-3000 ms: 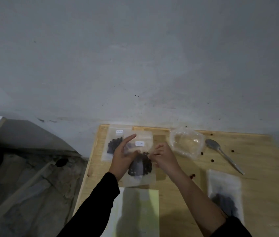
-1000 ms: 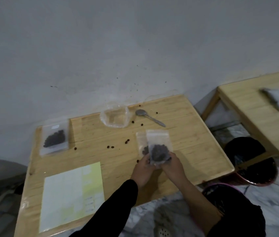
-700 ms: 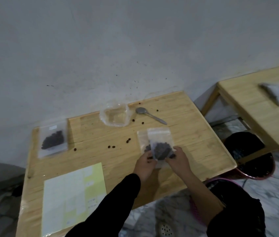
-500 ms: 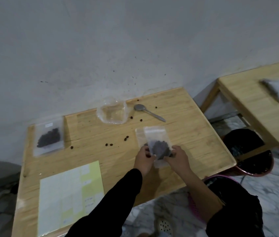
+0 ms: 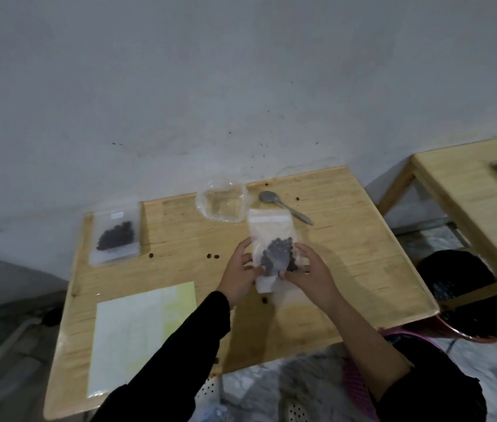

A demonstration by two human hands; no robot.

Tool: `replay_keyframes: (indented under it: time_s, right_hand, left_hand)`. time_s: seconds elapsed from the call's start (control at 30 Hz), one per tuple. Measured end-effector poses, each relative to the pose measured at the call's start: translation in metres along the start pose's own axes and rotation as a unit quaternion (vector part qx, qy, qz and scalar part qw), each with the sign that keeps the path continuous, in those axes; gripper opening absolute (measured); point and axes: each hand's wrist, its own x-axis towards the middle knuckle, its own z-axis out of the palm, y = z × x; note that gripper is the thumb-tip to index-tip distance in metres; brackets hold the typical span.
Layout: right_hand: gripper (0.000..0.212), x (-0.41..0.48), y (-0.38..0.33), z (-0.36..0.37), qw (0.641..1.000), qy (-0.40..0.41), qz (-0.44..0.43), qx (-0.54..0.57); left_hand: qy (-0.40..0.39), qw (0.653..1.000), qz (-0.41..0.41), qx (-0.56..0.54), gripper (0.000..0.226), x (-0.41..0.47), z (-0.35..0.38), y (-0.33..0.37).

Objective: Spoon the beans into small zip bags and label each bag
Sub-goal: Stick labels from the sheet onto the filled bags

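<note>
While the spoon [image 5: 283,205] is lying by the wall, both the left hand [image 5: 239,274] and right hand [image 5: 309,274] are pinching an upright zip bag of beans [image 5: 273,248] above the wooden table [image 5: 347,254], its zip end pointing away.

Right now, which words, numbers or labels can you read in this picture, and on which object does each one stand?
No text can be read.
Small white label on the zip bag lying at the table's far left corner: too small and blurred.
Sticker sheet: pale, nothing legible.
Bag held in the left hand and right hand: no label visible.
</note>
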Motion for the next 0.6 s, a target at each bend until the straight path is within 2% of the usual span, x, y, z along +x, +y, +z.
replay_keyframes:
  time_s: [0.1,0.3,0.47,0.6]
  right_hand:
    - [0.070,0.001,-0.023,0.036,0.998,-0.053,-0.041,-0.002]
    - [0.055,-0.014,-0.036,0.129,0.981,-0.170,-0.086,-0.020]
    - [0.040,-0.040,-0.008,0.176,0.962,-0.200,-0.102,-0.155]
    - [0.025,-0.061,0.027,0.193,0.938,-0.230,-0.136,-0.223]
  left_hand:
    - [0.069,0.996,0.024,-0.057,0.064,-0.018,-0.040,0.006]
    - [0.237,0.967,0.066,-0.071,0.071,-0.073,-0.123,-0.012]
    - [0.360,0.926,0.056,-0.099,0.065,-0.111,-0.169,-0.048]
    - [0.394,0.912,0.049,-0.104,0.066,-0.121,-0.182,-0.068]
